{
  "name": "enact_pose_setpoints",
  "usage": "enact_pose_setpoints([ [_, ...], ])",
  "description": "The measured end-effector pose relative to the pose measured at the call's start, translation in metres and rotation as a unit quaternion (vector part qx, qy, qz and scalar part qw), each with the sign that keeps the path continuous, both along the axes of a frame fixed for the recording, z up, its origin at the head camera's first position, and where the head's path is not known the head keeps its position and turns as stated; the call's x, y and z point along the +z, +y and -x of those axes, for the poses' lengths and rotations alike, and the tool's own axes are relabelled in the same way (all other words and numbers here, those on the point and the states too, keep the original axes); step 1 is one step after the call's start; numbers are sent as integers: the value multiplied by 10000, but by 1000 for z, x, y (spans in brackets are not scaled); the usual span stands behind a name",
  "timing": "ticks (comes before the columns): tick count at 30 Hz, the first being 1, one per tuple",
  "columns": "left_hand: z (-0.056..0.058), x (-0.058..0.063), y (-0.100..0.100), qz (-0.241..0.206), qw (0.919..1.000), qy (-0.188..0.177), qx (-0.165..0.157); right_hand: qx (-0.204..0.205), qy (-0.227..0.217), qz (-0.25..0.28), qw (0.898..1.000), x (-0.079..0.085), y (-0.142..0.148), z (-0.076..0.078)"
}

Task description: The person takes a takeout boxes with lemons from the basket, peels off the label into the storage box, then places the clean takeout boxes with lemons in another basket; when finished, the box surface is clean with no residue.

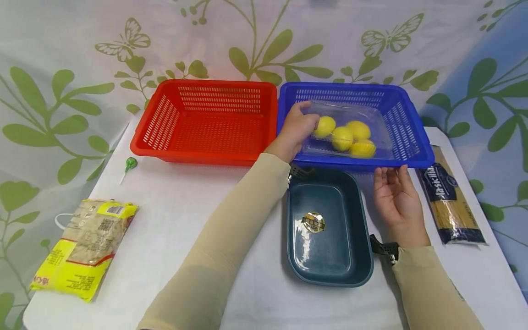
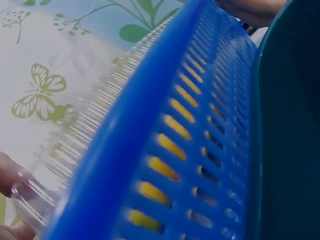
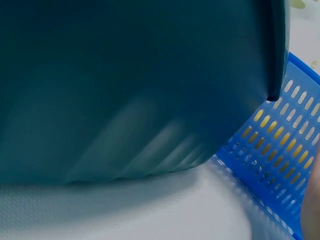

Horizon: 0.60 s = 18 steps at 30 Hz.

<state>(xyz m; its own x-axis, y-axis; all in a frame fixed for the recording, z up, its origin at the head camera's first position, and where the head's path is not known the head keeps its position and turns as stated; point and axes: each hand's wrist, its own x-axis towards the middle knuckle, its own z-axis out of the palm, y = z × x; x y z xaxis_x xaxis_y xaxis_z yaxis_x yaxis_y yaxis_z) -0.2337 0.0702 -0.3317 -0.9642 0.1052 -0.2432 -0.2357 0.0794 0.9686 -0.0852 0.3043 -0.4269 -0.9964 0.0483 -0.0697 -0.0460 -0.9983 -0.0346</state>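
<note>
In the blue basket [image 1: 406, 133] lies a clear plastic box [image 1: 381, 120] over several round yellow pieces [image 1: 358, 130], some with ridged sides. My left hand [image 1: 294, 130] pinches the left end of this box, above the basket's left wall. In the left wrist view its fingers [image 2: 7, 172] are at the clear plastic edge, beyond the blue rim. Palm up, my right hand [image 1: 398, 201] has its fingertips right at the basket's front rim, near the right corner. Between my forearms a dark teal baking dish [image 1: 330, 247] with a gold sticker sits against the basket's front.
A red basket [image 1: 222, 133] stands directly left of the blue one. On the right lies a pack of spaghetti [image 1: 451, 201]. A yellow-and-clear food bag [image 1: 84, 250] and a green lollipop [image 1: 130, 164] are on the left side of the white table [image 1: 173, 201].
</note>
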Motion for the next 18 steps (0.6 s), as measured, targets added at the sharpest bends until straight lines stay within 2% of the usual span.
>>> enact_pose_setpoints([
  [6,2,0,-2,490,9984,-249,-149,-50,-16,-62,10000,-1,0,0],
  [9,1,1,-3,703,9971,-214,-215,-29,-22,-76,10000,-1,-1,0],
  [12,-4,5,-9,932,9951,260,-185,-1,-70,-80,9999,-3,-2,0],
  [14,-11,11,-21,1019,9905,898,-211,6,-100,-76,9999,-3,-2,-1],
  [16,-20,18,-42,1058,9808,1603,-336,3,-122,-82,9999,-4,-3,-1],
  [18,-28,25,-71,1161,9658,2248,-566,-4,-134,-116,9998,-3,-3,-1],
])
